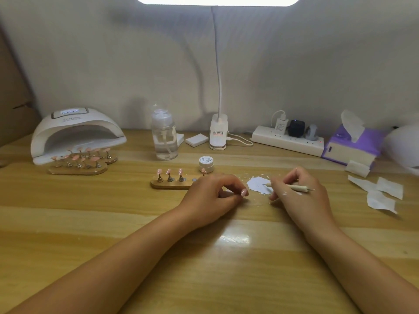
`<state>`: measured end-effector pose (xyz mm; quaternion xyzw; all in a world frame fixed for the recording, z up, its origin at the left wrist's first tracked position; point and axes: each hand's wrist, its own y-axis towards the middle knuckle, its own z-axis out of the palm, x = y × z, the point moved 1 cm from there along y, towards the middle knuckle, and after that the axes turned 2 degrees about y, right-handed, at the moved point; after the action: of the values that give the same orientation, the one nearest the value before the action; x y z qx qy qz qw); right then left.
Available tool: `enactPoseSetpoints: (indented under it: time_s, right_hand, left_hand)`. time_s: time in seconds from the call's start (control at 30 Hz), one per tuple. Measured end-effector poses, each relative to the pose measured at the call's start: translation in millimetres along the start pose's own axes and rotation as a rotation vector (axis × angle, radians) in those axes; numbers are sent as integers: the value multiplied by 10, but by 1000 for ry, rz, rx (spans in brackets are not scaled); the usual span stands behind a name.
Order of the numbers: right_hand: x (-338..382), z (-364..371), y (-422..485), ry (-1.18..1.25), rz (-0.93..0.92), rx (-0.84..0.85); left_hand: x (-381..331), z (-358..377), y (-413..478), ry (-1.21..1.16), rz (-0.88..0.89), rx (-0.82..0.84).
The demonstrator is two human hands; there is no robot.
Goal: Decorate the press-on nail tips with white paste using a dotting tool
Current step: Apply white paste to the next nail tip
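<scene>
Loading the tool appears to be the step in hand: the right hand (pixel 299 196) pinches a slim cream-coloured dotting tool with metal ends (pixel 294 188) between thumb and fingers, its front end resting in the ragged smear of white paste (pixel 257 184) spread on the glossy wooden table (pixel 226 257). Done well, this calls for lifting only a small bead from the smear's edge, keeping the hand's heel planted, and touching down lightly so dots stay round. Left of the smear, the left hand (pixel 210 191) lies with fingers curled inward; something pink shows at its fingertips, but whether it is a held press-on nail or the person's own cannot be told. Further left of the smear stands a light wooden strip holder (pixel 167 186) carrying glossy pale-pink press-on nail tips (pixel 169 171) upright on small metal stems, one seat vacant. No white decoration is discernible on them.
</scene>
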<state>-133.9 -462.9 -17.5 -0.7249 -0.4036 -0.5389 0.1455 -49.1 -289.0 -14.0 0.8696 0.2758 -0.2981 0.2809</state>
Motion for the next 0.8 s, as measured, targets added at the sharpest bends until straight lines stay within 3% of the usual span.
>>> enactPoseSetpoints:
  time_s: [0.8]
  right_hand:
    - [37, 7, -17, -160, -51, 40]
  left_hand:
    - [44, 34, 5, 99, 28, -29]
